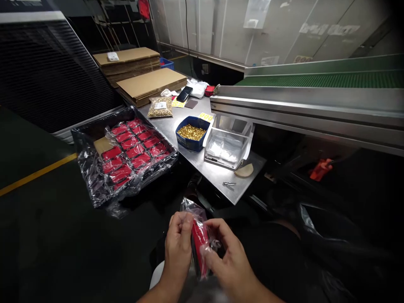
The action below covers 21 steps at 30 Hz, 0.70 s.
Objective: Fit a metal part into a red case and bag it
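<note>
Low in the view, a red and black item in a clear plastic bag (200, 242) is held between my two hands. My left hand (179, 240) pinches the bag's upper left side, thumb bent over the plastic. At the right side, my right hand (229, 254) grips the bag with thumb and fingers, slightly blurred. What the item is I cannot make out through the film. To the left, a black crate (175, 156) lined with clear film holds rows of similar red packs (135, 149).
On the metal table (217, 179) stand a blue bin (184, 143) of small gold parts, a tray of clear bags (225, 147), a bag of gold parts (160, 107) and a phone (184, 94). Cardboard stacks (153, 84) lie behind. A green conveyor (328, 80) runs at right.
</note>
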Tool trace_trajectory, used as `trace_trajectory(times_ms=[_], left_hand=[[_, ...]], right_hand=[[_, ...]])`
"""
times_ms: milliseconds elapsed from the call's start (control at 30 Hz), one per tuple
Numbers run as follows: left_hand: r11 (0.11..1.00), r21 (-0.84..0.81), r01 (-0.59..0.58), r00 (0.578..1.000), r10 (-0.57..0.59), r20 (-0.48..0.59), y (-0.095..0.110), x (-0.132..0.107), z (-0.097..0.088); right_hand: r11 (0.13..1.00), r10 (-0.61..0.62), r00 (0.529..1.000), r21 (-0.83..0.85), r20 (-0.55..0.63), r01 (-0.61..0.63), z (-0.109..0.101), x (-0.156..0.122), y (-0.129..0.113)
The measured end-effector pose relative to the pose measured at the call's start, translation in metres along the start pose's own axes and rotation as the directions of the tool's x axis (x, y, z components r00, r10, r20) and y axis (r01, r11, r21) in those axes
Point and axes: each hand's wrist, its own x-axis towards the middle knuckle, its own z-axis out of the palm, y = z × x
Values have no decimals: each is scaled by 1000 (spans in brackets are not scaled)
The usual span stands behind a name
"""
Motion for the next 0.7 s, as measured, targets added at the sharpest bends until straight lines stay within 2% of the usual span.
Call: trace_trajectory(times_ms=[100, 167, 267, 333, 433, 533, 600, 700], left_hand=[[996, 86, -31, 998, 25, 63, -6, -3, 1], [995, 57, -77, 980, 65, 187, -10, -5, 0], [991, 29, -129, 897, 104, 429, -14, -8, -4], [991, 58, -123, 857, 77, 510, -12, -8, -8], [983, 106, -150, 859, 76, 507, -3, -10, -10], [958, 174, -228, 865, 117, 488, 4, -14, -9], [936, 212, -281, 858, 146, 492, 6, -15, -9], [901, 270, -339, 833, 155, 531, 5, -13, -12]], right_hand=[[994, 105, 994, -42, -9, -105, 2, 7, -8], [982, 190, 981, -28, 25, -189, 0, 12, -9], [956, 280, 953, 56, 113, -288, -7, 20, -7], [923, 312, 929, 167, 197, -345, -13, 25, -6], [845, 279, 894, 354, 350, -402, -23, 28, -5], [807, 197, 875, 433, 442, -401, -31, 27, -5], [795, 195, 874, 450, 445, -406, -33, 24, -5], [814, 251, 892, 418, 375, -404, -34, 18, -4]])
